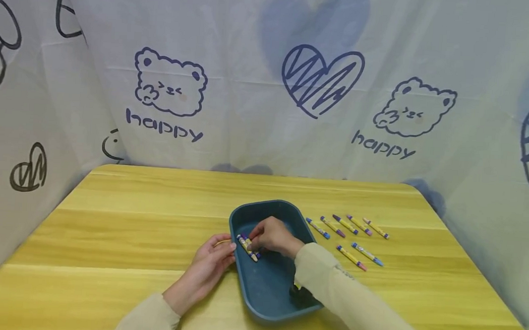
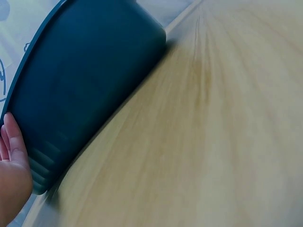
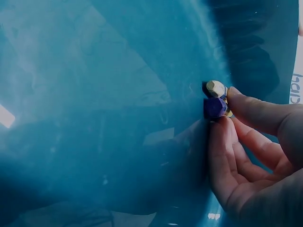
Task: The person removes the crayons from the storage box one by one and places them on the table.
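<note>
A dark blue-green plastic bin [image 1: 260,313] stands on the table. Inside, by its left wall, a cream-tipped crayon [image 1: 247,250] and a purple-tipped crayon [image 3: 215,108] lie side by side on the bottom. My right hand [image 1: 276,235] reaches in and pinches the pair between thumb and fingers, as the right wrist view shows from the crayons' ends. At the bin's left side, my left hand [image 1: 213,263] touches the rim and outer wall; its fingers [image 2: 16,139] lie fairly straight against the wall in the left wrist view.
Several yellow-wrapped crayons [image 1: 344,224] lie in a row on the wooden table [image 1: 129,227] right of the bin. A pink-tipped crayon [image 1: 352,257] and a light blue crayon [image 1: 367,254] lie nearer. A printed curtain [image 1: 240,108] hangs behind and at both sides.
</note>
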Available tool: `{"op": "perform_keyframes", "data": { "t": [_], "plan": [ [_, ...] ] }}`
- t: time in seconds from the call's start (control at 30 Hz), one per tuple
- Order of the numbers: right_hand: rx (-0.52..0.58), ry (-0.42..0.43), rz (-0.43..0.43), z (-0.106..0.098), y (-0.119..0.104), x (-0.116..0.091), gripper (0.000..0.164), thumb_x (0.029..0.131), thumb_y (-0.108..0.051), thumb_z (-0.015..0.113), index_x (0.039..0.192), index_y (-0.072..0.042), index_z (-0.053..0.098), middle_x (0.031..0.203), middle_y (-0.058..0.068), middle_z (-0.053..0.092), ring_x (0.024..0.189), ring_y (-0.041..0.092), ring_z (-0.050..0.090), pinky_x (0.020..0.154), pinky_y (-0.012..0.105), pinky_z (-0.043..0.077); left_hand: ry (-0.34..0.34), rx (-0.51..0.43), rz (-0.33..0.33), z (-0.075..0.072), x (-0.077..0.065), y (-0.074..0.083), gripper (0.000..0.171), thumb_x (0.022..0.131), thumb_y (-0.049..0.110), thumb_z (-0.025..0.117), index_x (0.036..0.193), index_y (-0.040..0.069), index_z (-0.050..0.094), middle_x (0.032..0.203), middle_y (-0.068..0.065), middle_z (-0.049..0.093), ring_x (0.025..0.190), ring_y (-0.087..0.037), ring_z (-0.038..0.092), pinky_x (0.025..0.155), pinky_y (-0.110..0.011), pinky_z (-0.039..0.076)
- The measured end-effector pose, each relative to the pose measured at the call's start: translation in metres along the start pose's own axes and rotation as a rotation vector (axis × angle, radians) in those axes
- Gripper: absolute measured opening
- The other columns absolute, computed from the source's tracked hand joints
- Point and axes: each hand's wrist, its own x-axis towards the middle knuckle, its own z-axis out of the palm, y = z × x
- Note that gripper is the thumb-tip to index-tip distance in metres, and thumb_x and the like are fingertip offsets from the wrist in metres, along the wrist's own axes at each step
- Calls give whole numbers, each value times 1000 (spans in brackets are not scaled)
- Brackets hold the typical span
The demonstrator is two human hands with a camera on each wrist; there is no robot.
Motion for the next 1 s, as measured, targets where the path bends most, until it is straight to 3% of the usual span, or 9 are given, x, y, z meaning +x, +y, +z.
{"op": "perform_keyframes", "data": {
  "t": [0.27,0.5,0.8,1.0],
  "plan": [
    [-2,7,1,1,2,-1,14,74,3,78,86,6,72,75,7,69,62,11,61,60,26,55,17,-11,-11,-2,-1,-4,23,92,-10,50,112,-2,47,93,-7,63,80,-12,58,73,-22,50],
    [16,43,52,-7,-1,-2,10,78,3,73,89,5,73,79,6,68,67,12,61,64,28,55,14,-7,-21,0,0,-6,22,92,-9,50,113,-2,46,91,-5,63,77,-12,58,72,-22,50],
    [-61,152,-24,-11,-4,0,12,82,-4,70,92,2,74,81,6,69,66,13,60,59,27,52,19,4,-9,1,1,-3,22,92,-9,50,113,-2,47,91,-6,63,77,-11,58,71,-21,50],
    [-97,203,-31,-14,-7,2,11,84,-10,72,92,-2,75,84,4,70,71,14,60,62,27,52,18,13,-8,-2,1,-2,22,93,-8,50,113,-2,46,91,-5,63,78,-11,58,72,-21,50]
  ]
}}
